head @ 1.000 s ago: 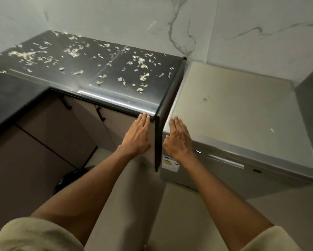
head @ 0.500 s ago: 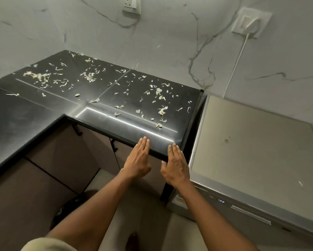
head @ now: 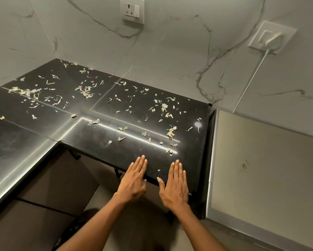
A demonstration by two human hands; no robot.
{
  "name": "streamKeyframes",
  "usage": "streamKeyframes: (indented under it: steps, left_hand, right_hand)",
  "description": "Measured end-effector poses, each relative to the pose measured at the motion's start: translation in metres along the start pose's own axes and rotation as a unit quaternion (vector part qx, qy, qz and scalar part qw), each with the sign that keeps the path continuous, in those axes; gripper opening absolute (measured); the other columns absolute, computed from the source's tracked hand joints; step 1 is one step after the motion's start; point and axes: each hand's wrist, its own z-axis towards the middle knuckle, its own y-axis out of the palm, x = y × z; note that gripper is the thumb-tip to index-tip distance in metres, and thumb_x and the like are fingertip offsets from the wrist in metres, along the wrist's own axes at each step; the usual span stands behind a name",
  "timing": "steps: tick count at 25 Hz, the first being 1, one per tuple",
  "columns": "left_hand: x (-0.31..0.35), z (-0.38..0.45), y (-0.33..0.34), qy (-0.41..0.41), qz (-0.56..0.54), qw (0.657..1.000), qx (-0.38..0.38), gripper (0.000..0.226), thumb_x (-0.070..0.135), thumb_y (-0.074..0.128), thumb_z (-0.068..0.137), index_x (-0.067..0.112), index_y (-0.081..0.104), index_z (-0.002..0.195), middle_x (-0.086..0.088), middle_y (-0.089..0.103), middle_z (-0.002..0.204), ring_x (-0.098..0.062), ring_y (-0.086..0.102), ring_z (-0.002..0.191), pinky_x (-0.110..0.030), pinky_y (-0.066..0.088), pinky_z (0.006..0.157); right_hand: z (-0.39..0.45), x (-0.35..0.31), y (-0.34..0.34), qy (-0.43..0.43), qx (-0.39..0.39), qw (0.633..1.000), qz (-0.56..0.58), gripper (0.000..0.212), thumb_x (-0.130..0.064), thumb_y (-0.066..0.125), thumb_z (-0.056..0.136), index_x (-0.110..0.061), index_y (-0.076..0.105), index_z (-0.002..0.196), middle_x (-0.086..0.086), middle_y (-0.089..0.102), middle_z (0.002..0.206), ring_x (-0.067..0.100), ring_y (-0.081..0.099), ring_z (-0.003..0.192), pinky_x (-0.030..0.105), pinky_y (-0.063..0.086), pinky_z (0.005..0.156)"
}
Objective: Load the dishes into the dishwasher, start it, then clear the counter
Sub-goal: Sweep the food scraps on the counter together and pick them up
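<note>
Both hands — left hand [head: 134, 180], right hand [head: 173, 185], fingers straight, holding nothing — hover at the counter [head: 115, 153] edge; its peel scraps [head: 170, 133] look light, flimsy — best swept together, not pinched.

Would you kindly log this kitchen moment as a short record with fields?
left hand: flat, fingers straight, at counter's front edge
right hand: flat, fingers straight, beside it
counter: black, strewn with pale vegetable scraps
dishwasher: right of counter, top shows small marks
wall: marble-look, empty socket, plugged socket
</note>
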Motion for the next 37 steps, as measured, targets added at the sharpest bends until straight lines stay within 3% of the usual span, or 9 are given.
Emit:
streamKeyframes:
  steps: [3, 7, 13, 17, 23, 26, 31, 34, 37]
  left_hand:
    - [-0.006, 0.003, 0.012, 0.002, -0.007, 1.000, 0.025, 0.075, 0.034, 0.029, 0.092, 0.015, 0.002, 0.158, -0.002, -0.009, 0.166, -0.013, -0.013, 0.153, -0.033, -0.007, 0.123]
    - [-0.020, 0.029, 0.008, 0.009, -0.003, 0.999, 0.044, 0.066, 0.035, 0.030, 0.098, 0.010, 0.017, 0.158, -0.004, 0.006, 0.167, -0.015, 0.003, 0.154, -0.036, 0.007, 0.122]
    - [-0.029, 0.079, -0.007, -0.068, -0.037, 0.995, 0.066, 0.069, 0.045, 0.010, 0.098, 0.014, -0.002, 0.158, 0.001, -0.015, 0.165, -0.008, -0.020, 0.150, -0.034, -0.004, 0.124]
    - [-0.025, 0.092, -0.008, -0.088, -0.048, 0.991, 0.086, 0.065, 0.040, 0.014, 0.100, 0.015, 0.000, 0.158, 0.001, -0.013, 0.166, -0.010, -0.015, 0.152, -0.039, 0.003, 0.124]
    - [-0.022, 0.079, -0.017, -0.134, -0.182, 0.945, 0.238, 0.060, 0.022, 0.037, 0.100, 0.009, 0.022, 0.157, -0.002, 0.013, 0.167, -0.019, 0.010, 0.154, -0.036, 0.014, 0.124]
    - [-0.042, 0.069, -0.023, -0.214, -0.219, 0.900, 0.311, 0.060, 0.025, 0.034, 0.101, 0.006, 0.023, 0.156, -0.004, 0.015, 0.166, -0.019, 0.011, 0.154, -0.031, 0.012, 0.124]
    - [-0.082, 0.062, -0.030, -0.291, -0.268, 0.846, 0.359, 0.059, 0.027, 0.030, 0.102, 0.008, 0.020, 0.156, -0.001, 0.013, 0.166, -0.012, 0.007, 0.154, -0.027, 0.011, 0.124]
    - [-0.102, 0.064, -0.036, -0.340, -0.308, 0.803, 0.381, 0.059, 0.026, 0.031, 0.102, 0.008, 0.020, 0.156, 0.003, 0.014, 0.165, -0.007, 0.008, 0.153, -0.030, 0.012, 0.124]
    - [-0.122, 0.064, -0.046, -0.338, -0.308, 0.811, 0.365, 0.062, 0.035, 0.030, 0.101, 0.010, 0.018, 0.157, 0.004, 0.012, 0.165, -0.004, 0.006, 0.152, -0.029, 0.010, 0.125]
  right_hand:
    - [0.019, -0.017, 0.016, 0.038, 0.033, 0.999, 0.012, 0.084, -0.062, 0.013, 0.099, -0.004, 0.002, 0.157, 0.016, -0.005, 0.166, 0.029, -0.005, 0.154, 0.045, -0.002, 0.122]
    - [0.063, -0.034, 0.021, 0.065, 0.033, 0.997, 0.027, 0.088, -0.061, 0.018, 0.097, -0.001, -0.004, 0.157, 0.018, -0.010, 0.165, 0.029, -0.010, 0.154, 0.046, -0.003, 0.124]
    - [0.141, -0.049, 0.012, 0.048, 0.041, 0.997, 0.033, 0.091, -0.060, 0.024, 0.096, 0.002, -0.004, 0.156, 0.022, -0.012, 0.164, 0.031, -0.013, 0.153, 0.047, 0.001, 0.125]
    - [0.178, -0.056, 0.009, 0.018, 0.024, 0.998, 0.048, 0.089, -0.056, 0.025, 0.096, 0.001, -0.006, 0.156, 0.022, -0.013, 0.164, 0.030, -0.014, 0.153, 0.049, 0.009, 0.125]
    - [0.176, -0.045, 0.000, -0.160, 0.040, 0.976, 0.143, 0.079, -0.045, 0.041, 0.101, -0.007, 0.004, 0.160, 0.010, -0.004, 0.168, 0.022, -0.006, 0.155, 0.043, 0.005, 0.126]
    - [0.157, -0.054, -0.001, -0.348, -0.020, 0.932, 0.095, 0.076, -0.041, 0.046, 0.100, -0.010, 0.012, 0.160, 0.007, 0.000, 0.169, 0.019, -0.002, 0.155, 0.042, 0.007, 0.125]
    - [0.168, -0.111, 0.012, -0.536, -0.069, 0.841, 0.014, 0.072, -0.039, 0.040, 0.102, -0.012, 0.008, 0.161, 0.005, -0.003, 0.169, 0.018, -0.007, 0.155, 0.042, 0.005, 0.126]
    - [0.195, -0.154, 0.026, -0.589, -0.088, 0.802, -0.037, 0.067, -0.039, 0.035, 0.103, -0.012, 0.012, 0.160, 0.005, 0.003, 0.168, 0.017, -0.007, 0.155, 0.042, 0.000, 0.126]
    - [0.245, -0.187, 0.029, -0.569, -0.074, 0.816, -0.068, 0.063, -0.042, 0.028, 0.104, -0.013, 0.020, 0.159, 0.006, 0.015, 0.167, 0.018, 0.006, 0.155, 0.040, -0.002, 0.125]
